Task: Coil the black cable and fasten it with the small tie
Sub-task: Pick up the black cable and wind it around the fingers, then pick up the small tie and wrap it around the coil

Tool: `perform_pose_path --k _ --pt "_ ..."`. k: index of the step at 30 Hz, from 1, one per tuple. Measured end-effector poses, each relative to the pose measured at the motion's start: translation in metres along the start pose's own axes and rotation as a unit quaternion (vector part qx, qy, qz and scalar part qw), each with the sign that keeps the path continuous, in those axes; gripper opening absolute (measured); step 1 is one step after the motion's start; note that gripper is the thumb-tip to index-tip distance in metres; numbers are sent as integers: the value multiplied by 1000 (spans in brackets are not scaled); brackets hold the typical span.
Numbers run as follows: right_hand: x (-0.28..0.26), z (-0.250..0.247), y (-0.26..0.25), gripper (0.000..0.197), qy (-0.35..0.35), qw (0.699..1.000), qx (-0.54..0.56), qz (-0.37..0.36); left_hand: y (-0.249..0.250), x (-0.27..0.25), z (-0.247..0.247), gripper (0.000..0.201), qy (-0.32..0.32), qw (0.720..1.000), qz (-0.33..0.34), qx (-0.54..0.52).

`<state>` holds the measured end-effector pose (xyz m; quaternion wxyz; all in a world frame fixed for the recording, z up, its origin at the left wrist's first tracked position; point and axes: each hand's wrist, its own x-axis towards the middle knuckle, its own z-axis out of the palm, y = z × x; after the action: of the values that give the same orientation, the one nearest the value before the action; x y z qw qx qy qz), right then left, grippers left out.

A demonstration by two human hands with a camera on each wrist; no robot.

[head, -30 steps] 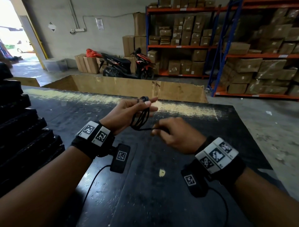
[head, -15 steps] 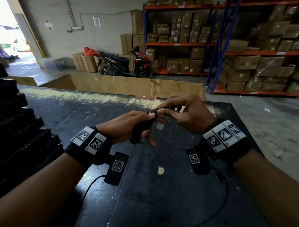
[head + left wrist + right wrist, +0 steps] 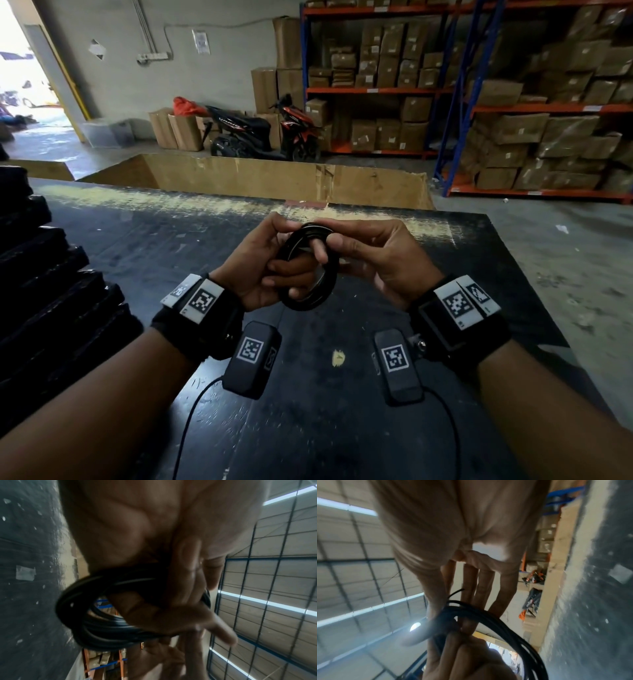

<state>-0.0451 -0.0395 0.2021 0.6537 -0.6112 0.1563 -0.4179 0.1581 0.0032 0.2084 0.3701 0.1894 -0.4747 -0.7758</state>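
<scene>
The black cable point(image 3: 310, 301) is wound into a round coil of several loops and held above the black table point(image 3: 137, 246). My left hand point(image 3: 284, 257) grips the coil's left side, with its fingers curled through the ring. In the left wrist view the loops point(image 3: 96, 626) wrap around those fingers. My right hand point(image 3: 329, 245) pinches the top right of the coil between thumb and fingers. In the right wrist view the loops point(image 3: 508, 628) pass under the right fingers point(image 3: 481, 588), and a thin black end point(image 3: 455, 593) sticks out. I cannot tell whether that is the tie.
A stack of black trays point(image 3: 44, 281) fills the table's left side. A large open cardboard box point(image 3: 274, 178) stands behind the far edge. A small yellow chip point(image 3: 337, 358) lies on the table near me. A scooter point(image 3: 257, 133) and shelves of cartons point(image 3: 513, 102) are far behind.
A second ago my left hand held loose loops while the right drew a strand. The hands then met, and both now hold a tidier round coil closer to me.
</scene>
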Motion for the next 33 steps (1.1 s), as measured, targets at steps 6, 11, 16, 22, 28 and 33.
perform_pose_path --k 6,11,16,22,28,33 --pt "-11 0 20 34 82 961 -226 -137 -23 9 -5 48 146 988 37 33" --pt "-34 -12 49 26 171 906 -354 -156 -46 19 -4 42 266 956 -20 124" --pt "-61 -24 77 24 193 908 -359 -93 -76 23 3 46 318 932 -81 153" --pt "-105 -30 113 29 238 913 -331 -31 -139 27 -3 47 305 936 -70 159" --pt "-154 -35 143 21 287 883 -372 -13 -199 34 4 45 291 935 -114 170" --pt "-192 -52 153 17 292 886 -358 42 -229 41 6 41 213 938 -185 199"
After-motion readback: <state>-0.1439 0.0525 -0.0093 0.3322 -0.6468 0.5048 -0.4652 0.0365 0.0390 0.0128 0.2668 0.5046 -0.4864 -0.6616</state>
